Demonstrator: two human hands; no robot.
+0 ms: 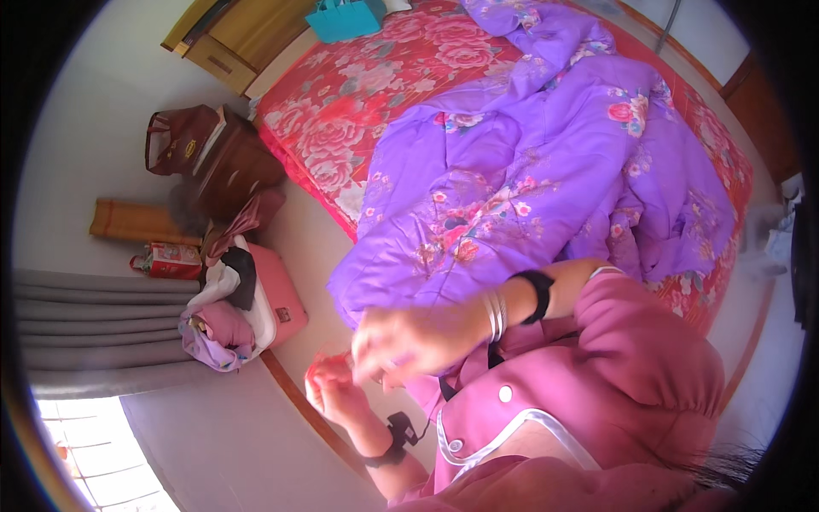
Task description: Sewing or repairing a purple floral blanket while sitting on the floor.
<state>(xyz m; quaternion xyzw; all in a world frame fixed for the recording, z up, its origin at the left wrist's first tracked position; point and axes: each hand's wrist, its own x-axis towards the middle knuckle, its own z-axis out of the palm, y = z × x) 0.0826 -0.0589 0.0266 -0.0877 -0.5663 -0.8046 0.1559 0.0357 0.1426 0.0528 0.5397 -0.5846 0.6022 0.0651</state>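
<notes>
My right hand (pixel 409 345) is blurred, its fingers bent down close beside my left hand (pixel 334 390). Silvery bangles (pixel 496 317) and a black wrist band (pixel 537 296) circle the right wrist. The left hand is raised with its fingers curled. Thin reddish strands (pixel 329 363) show faintly at its fingertips, too blurred to name surely. Another black band with a small dark device (pixel 401 427) and a cord is on the left wrist. Beyond the right forearm spreads a purple floral quilt (pixel 499 192), rumpled over the bed.
A red floral bedsheet (pixel 333 134) covers the bed, with a teal bag (pixel 345 20) at its head. Left of it stand a brown bag (pixel 182 139), a pink storage box (pixel 278 291) heaped with cloth, and a red package (pixel 173 260). Grey curtains (pixel 96 320) hang near a barred window (pixel 96 448).
</notes>
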